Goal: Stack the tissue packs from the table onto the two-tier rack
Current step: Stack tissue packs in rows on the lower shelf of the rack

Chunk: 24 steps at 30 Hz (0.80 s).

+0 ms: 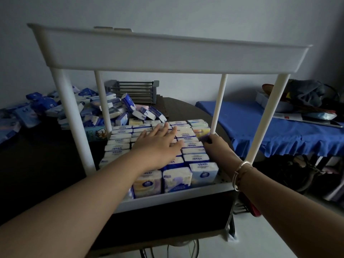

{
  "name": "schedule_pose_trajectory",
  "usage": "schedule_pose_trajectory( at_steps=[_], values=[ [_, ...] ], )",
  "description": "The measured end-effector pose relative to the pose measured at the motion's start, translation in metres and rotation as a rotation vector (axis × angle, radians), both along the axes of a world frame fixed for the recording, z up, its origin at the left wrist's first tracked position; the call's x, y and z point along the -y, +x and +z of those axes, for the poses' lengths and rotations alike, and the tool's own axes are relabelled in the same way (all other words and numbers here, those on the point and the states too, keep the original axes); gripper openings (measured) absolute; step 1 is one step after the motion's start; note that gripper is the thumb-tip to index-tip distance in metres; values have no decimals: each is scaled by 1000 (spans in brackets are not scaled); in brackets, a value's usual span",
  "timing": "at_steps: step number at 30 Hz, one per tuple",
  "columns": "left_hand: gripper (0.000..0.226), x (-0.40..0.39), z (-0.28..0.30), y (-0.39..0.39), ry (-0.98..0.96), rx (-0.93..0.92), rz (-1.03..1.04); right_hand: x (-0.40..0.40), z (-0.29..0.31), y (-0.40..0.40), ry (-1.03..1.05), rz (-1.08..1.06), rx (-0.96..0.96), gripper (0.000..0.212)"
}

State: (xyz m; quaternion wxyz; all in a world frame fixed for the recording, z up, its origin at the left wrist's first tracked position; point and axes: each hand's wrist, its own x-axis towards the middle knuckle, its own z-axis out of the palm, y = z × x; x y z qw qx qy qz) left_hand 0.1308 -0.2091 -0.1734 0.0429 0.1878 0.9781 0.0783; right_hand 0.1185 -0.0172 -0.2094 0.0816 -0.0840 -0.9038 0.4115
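A white two-tier rack (167,56) stands on the dark table, its upper tray above eye line. Its lower tier (167,197) is packed with several rows of upright blue-and-white tissue packs (194,158). My left hand (158,141) lies flat with straight fingers on top of the middle rows. My right hand (214,142) reaches to the right side of the lower tier near the back right post, fingers curled on a pack (202,134) there. A loose heap of tissue packs (89,108) lies on the table behind and left of the rack.
A grey slatted basket (133,91) sits on the table behind the heap. To the right stands a table with a blue cloth (260,127), carrying clothes and clutter (305,95). A white wall is behind. A dark round table (178,108) carries everything.
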Motion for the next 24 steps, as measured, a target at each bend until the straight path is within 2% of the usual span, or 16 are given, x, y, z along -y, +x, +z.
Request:
schedule_pose_trajectory(
  at_steps=[5,8,10,13,18,24],
  values=[
    [63,-2,12,-2,-22,25,18,4,17,18,19,16,22,19],
    [63,-4,25,3,8,-86,43,6,40,43,111,-5,-23,24],
    [60,-3,34,17,187,-161,56,12,57,68,172,22,-82,35],
    [49,12,44,57,502,-185,5,35,82,113,202,181,-202,45],
    [17,87,32,128,679,-122,-3,99,115,166,206,407,-298,41],
    [21,212,20,156,697,-151,287,195,109,174,164,603,-372,41]
  ],
)
